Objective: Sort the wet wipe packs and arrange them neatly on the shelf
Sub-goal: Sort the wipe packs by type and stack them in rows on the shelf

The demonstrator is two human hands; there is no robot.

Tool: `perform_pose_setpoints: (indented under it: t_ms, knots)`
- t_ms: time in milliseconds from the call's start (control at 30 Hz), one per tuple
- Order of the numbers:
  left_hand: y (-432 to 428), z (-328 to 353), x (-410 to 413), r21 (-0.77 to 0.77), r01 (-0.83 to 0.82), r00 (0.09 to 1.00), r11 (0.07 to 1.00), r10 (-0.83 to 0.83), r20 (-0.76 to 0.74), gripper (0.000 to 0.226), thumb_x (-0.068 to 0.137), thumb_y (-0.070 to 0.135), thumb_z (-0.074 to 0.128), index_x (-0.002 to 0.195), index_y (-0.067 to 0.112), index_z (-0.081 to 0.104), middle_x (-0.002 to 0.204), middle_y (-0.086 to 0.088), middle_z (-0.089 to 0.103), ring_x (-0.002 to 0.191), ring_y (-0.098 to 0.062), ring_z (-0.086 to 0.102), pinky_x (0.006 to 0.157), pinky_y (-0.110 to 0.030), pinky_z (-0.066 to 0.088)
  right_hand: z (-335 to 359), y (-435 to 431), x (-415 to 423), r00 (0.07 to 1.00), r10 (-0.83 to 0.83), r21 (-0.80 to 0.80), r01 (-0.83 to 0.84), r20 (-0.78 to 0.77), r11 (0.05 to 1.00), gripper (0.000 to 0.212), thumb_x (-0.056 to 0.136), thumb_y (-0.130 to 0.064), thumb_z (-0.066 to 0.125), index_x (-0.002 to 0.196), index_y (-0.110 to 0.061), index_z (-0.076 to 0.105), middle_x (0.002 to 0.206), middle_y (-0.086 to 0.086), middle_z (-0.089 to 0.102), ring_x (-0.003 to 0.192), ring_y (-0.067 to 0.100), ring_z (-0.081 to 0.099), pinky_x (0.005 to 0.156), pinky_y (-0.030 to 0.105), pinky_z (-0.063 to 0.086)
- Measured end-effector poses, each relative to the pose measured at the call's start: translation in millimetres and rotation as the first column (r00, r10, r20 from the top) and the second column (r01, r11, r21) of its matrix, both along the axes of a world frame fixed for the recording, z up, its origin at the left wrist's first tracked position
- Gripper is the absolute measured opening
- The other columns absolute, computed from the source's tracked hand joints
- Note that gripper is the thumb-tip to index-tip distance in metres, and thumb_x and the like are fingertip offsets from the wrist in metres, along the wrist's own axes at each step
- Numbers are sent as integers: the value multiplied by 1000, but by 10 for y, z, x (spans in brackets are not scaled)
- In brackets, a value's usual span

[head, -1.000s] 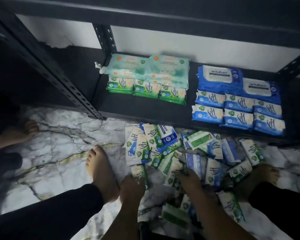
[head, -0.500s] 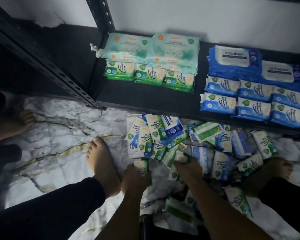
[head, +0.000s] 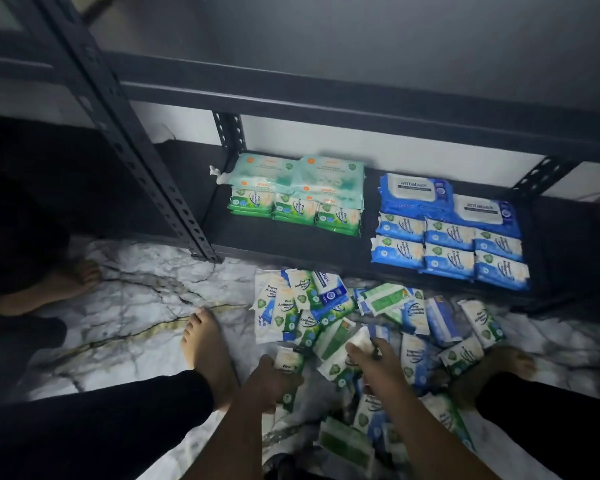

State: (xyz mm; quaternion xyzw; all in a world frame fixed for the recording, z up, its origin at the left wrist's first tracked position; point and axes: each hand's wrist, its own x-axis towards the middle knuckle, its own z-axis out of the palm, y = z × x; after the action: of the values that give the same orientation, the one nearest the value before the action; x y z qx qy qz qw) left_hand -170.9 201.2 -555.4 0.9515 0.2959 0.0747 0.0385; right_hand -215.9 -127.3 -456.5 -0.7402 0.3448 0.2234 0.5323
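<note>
A loose pile of green and blue wet wipe packs (head: 371, 317) lies on the marble floor in front of the black shelf (head: 291, 242). My left hand (head: 267, 382) grips a green pack (head: 288, 370) upright at the pile's near left. My right hand (head: 373, 362) pinches a white-and-green pack (head: 359, 341) in the middle of the pile. On the shelf, green packs (head: 295, 209) sit in a row under pale mint packs (head: 298, 178) on the left. Blue packs (head: 447, 249) lie in rows before two large blue packs (head: 416, 195) on the right.
My bare feet (head: 208, 355) stand either side of the pile, the right foot (head: 492, 368) among the packs. Another person's foot (head: 49, 289) is at the far left. A perforated black upright (head: 146, 174) rises at the shelf's left corner, with a dark upper beam overhead.
The camera tilted upward, showing more of the upper shelf. My left hand has lifted its green pack slightly; my right hand has taken hold of a pack in the pile.
</note>
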Motion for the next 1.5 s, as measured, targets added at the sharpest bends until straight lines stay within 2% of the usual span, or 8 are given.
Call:
perform_pose_setpoints:
  t_ms: [100,200,400,600,700,933,1133,1500]
  knots:
    - [-313,158,-216,-481,-115,947,869,-50,-318,42,92,16,67,126,8,43,113,-22,65,97,-42,67,74,-48,57,137,-41,-103,999,-45,67,44,21,997,26,91,-35,73,104,-23,55,101,-2,63,88,18,62,86,50,58]
    - [-962,784,-554,-876,-265,818,404,-387,-426,46,82,28,79,118,20,51,97,-5,64,75,-19,62,53,-27,51,220,-60,-114,993,-105,81,102,43,992,33,92,-32,72,116,-18,54,103,1,62,91,23,63,91,52,56]
    - [-984,1039,-479,-929,-301,882,217,-308,-358,41,81,9,71,115,29,58,122,-13,61,92,-24,61,61,-30,53,251,-118,-118,969,-236,8,236,73,972,46,82,-49,78,107,-11,67,107,9,67,98,31,65,89,51,57]
    - [-981,1077,-331,-958,-282,949,48,-130,-286,41,88,-2,72,121,20,67,116,-11,64,90,-22,62,77,-42,58,165,-147,-48,935,-351,103,344,53,933,19,89,-14,76,107,-14,70,104,18,72,83,34,73,66,41,62]
    - [-917,1059,-165,-973,-206,978,103,-16,-209,43,80,1,82,114,17,61,112,-11,65,88,-25,68,76,-46,61,157,-35,90,930,-356,94,348,96,933,34,87,-12,78,105,-37,64,107,9,69,87,34,73,72,54,63]
    - [-637,1288,647,-984,-10,992,177,129,13,28,87,29,79,101,9,66,99,-13,74,94,-36,72,88,-55,59,350,339,882,867,-466,360,384,175,850,48,88,7,69,131,-13,62,117,10,66,96,31,72,64,35,63]
    - [-293,1385,1537,-873,51,982,485,134,132,29,88,39,77,72,23,59,76,-3,63,73,-19,57,72,-35,48,362,785,1667,882,-422,423,307,210,853,57,90,6,69,142,-11,55,111,8,70,100,28,70,69,34,62]
    - [37,771,2281,-714,-66,993,697,118,24,32,99,33,64,112,6,70,95,-8,62,92,-29,56,76,-30,38,-322,1144,2462,913,-258,6,269,315,963,34,89,-17,77,122,-10,71,94,-2,72,84,13,69,73,31,54]
